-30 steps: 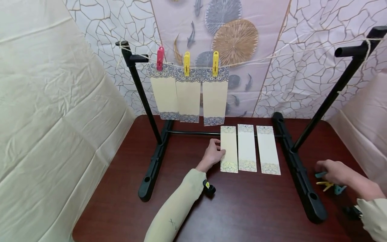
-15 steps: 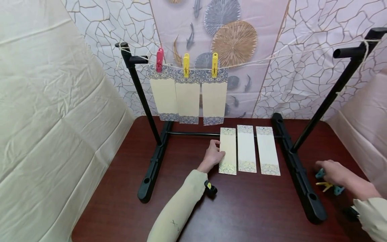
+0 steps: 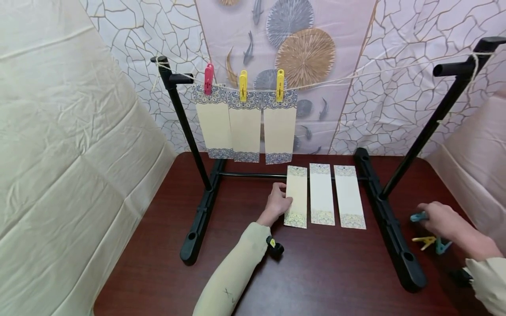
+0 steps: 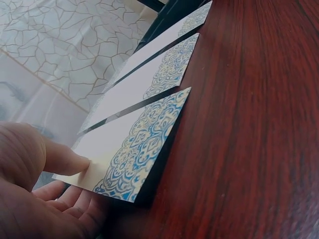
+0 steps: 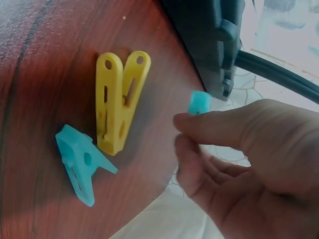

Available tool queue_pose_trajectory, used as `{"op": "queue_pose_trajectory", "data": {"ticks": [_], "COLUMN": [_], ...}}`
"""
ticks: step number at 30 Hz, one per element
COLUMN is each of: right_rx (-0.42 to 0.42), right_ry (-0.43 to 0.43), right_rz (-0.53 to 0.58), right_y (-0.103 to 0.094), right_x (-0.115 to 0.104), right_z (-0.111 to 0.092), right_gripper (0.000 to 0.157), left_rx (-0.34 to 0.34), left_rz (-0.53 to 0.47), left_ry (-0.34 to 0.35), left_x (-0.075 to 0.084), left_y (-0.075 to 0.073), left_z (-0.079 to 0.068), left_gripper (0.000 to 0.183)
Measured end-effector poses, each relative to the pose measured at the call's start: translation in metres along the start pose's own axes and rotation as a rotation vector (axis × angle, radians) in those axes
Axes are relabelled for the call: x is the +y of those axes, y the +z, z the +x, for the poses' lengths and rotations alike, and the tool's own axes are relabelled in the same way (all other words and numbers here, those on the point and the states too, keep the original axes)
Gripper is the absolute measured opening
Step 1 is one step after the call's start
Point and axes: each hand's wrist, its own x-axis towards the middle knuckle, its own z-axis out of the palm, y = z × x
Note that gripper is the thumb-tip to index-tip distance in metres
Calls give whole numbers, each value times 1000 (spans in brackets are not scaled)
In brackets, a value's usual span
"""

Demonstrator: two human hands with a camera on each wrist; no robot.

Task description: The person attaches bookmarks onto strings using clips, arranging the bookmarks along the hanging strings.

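My left hand (image 3: 276,204) pinches the left edge of a cream bookmark (image 3: 296,197), thumb on top and fingers beneath. In the left wrist view the blue-patterned end of this bookmark (image 4: 144,142) is tilted up off the table. Two paler bookmarks (image 3: 322,193) (image 3: 349,195) lie to its right. Over at the right, my right hand (image 3: 444,221) pinches a teal clothespin (image 3: 419,217), mostly hidden by thumb and fingers in the right wrist view. Below that hand a yellow clothespin (image 5: 112,104) and another teal clothespin (image 5: 82,162) lie on the table.
A black stand (image 3: 199,219) with two uprights carries a string (image 3: 336,81) across the table (image 3: 316,272). Three patterned cards (image 3: 278,127) hang from it by a pink clothespin (image 3: 208,79) and two yellow clothespins (image 3: 243,85). The right foot (image 3: 411,267) lies between my hands.
My right hand has lifted a teal clothespin away from the other clothespins. My left hand has drawn the cream bookmark slightly left, widening the gap beside it.
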Motion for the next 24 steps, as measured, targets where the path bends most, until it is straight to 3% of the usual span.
{"op": "queue_pose_trajectory", "data": {"ticks": [5, 10, 13, 19, 24], "right_rx": [108, 169, 152, 52, 90], "right_ry": [-36, -50, -20, 143, 163], "right_rz": [-9, -38, -32, 38, 22], "right_y": [-3, -6, -9, -20, -28], "right_x": [0, 3, 4, 0, -5], "right_z": [1, -1, -1, -4, -6], "right_gripper": [18, 21, 23, 31, 30], "left_rx": [16, 34, 39, 51, 55], "left_rz": [4, 6, -13, -32, -47], "left_ry": [2, 12, 23, 61, 97], "left_x": [0, 3, 6, 11, 16], "left_y": [0, -2, -5, -10, -12], "left_z": [1, -2, -4, -9, -13], "left_gripper": [44, 42, 41, 36, 30]}}
